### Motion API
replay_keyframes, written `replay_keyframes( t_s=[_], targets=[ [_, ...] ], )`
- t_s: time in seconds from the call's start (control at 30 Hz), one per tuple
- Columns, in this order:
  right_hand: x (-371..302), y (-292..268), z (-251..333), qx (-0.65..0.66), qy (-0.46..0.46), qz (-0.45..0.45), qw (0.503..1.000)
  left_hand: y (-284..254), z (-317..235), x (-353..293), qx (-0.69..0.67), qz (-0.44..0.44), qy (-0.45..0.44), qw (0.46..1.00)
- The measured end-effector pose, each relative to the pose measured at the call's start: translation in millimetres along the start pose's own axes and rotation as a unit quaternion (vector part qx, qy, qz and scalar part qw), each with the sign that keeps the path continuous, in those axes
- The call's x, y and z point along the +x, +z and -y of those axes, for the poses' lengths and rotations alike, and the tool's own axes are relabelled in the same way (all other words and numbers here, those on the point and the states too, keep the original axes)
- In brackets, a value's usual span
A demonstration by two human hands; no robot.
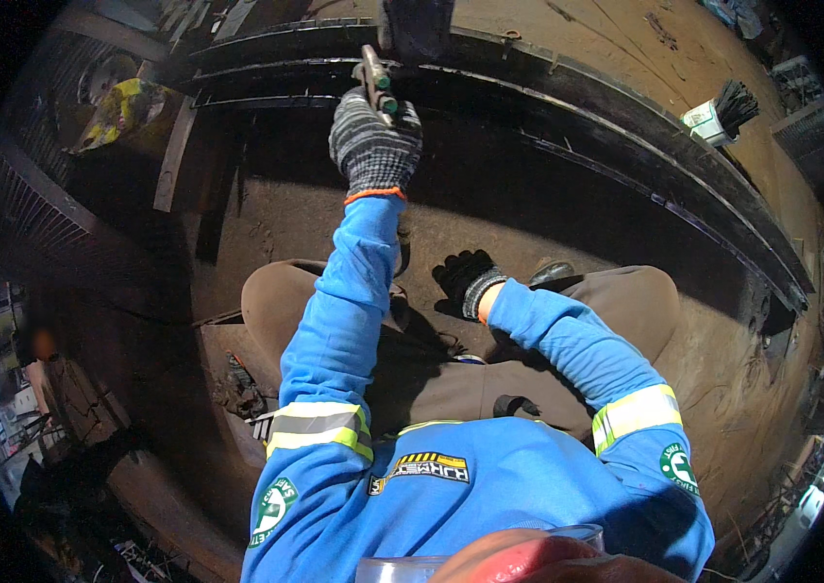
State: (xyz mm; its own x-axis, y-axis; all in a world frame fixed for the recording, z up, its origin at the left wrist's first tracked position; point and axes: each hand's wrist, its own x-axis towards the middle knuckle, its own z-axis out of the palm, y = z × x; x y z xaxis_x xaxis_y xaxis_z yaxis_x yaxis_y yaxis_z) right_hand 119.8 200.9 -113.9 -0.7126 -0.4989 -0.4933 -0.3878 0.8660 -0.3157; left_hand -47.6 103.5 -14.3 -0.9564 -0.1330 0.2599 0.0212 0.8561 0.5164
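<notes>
Landmark: one long dark steel beam (587, 92).

Item 1: metal tool (370, 73), with green rounded parts; placed at the near side of the beam, toward its left stretch. I cannot tell whether it touches the steel.

Item 2: left hand (376, 141), grey knitted glove; fingers closed around the tool.

Item 3: right hand (468, 277), dark glove; well short of the beam, between the bent knees. Fingers loosely parted, nothing seen in them; what lies beneath, I cannot tell.

Hazards, in my judgement: a one-handed grip in loose knit could let the tool twist or drop if it caught the beam's edge. Shadow along the near face could hide a snag from me.

Containers: one white holder (706, 123), beyond the beam's right part, leaning, packed with thin dark rods (736, 105); a knock could spill them. Yellow-stained object (125, 115), left of the beam's left end: whether a container, I cannot tell.
</notes>
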Motion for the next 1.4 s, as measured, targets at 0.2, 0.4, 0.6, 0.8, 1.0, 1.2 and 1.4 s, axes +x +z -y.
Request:
replay_keyframes(
  t_s=[0.2,0.4,0.6,0.8,1.0,1.2,1.4],
  targets=[
    [-1,-2,0,0.001,-0.001,0.001,1.0,-10,-1,3,0.006,0.026,-0.015,1.0],
    [-1,-5,1,-0.004,0.001,0.017,1.0,-5,-2,-2,-0.046,-0.023,0.033,0.998],
    [0,0,-2,-0.001,0.001,0.017,1.0,-4,0,2,-0.018,-0.052,-0.016,0.998],
    [-3,6,-5,-0.013,-0.003,0.015,1.0,1,10,4,-0.028,-0.091,0.007,0.995],
    [9,3,-3,-0.025,-0.016,0.013,0.999,5,44,37,-0.086,-0.095,0.048,0.991],
    [-1,-13,-2,-0.028,-0.002,-0.001,1.0,15,47,33,-0.184,0.014,-0.023,0.983],
    [-5,-2,-7,-0.005,-0.01,-0.05,0.999,56,3,-1,-0.233,0.171,0.076,0.954]
  ],
)
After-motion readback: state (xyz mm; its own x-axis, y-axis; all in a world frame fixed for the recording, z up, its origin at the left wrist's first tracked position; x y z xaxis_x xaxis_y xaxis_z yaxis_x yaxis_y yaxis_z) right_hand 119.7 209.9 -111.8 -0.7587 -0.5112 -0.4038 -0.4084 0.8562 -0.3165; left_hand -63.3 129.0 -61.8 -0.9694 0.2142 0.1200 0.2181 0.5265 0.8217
